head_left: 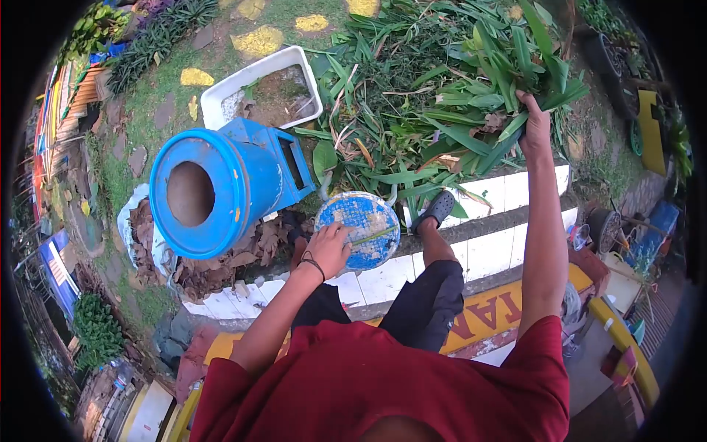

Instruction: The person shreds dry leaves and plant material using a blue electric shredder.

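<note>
My left hand [328,251] rests with fingers stretched out on a round, worn blue-and-white stool top [367,214]. Beside its fingers, a thin green leaf strip [374,236] lies across the top. Held out to the far right, my right hand [535,127] is closed around a bunch of long green leaves [508,66]. Its thumb shows, but the leaves hide part of the other fingers. Below and left of this bunch spreads a large heap of cut leaves and stalks [398,99], some green and some dry.
A blue plastic bin [250,173] with a round hole stands left of the stool. Behind it sits a dirty white basin [210,107] with soil inside. Dry brown leaves [254,247] pile by the bin. A white-tiled ledge [490,254] runs under my feet, near a yellow lettered edge [486,313].
</note>
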{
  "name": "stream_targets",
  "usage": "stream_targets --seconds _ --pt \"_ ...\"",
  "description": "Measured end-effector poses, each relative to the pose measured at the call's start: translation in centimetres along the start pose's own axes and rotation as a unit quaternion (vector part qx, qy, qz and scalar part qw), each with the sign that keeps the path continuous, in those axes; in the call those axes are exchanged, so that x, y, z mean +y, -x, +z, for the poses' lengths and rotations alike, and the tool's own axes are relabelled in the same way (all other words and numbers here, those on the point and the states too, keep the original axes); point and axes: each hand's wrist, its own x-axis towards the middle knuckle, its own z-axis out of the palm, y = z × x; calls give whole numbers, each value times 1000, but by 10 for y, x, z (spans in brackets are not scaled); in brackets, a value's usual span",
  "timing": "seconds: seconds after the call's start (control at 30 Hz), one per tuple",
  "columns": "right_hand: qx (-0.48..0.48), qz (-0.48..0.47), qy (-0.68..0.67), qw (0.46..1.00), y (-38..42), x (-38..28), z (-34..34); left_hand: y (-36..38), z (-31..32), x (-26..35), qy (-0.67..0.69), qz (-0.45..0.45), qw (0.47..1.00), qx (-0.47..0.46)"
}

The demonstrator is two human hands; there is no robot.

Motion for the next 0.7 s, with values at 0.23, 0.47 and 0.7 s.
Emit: stream_targets --seconds 0.23,0.47,0.7 --pt "2 -21 -29 999 67 -116 69 103 -33 -31 4 -30 999 -10" --pt "-84 8 -95 992 141 -212 155 229 2 -157 113 -194 973 -51" --pt "-231 28 -158 960 185 -261 243 337 70 -267 167 -320 928 -90"
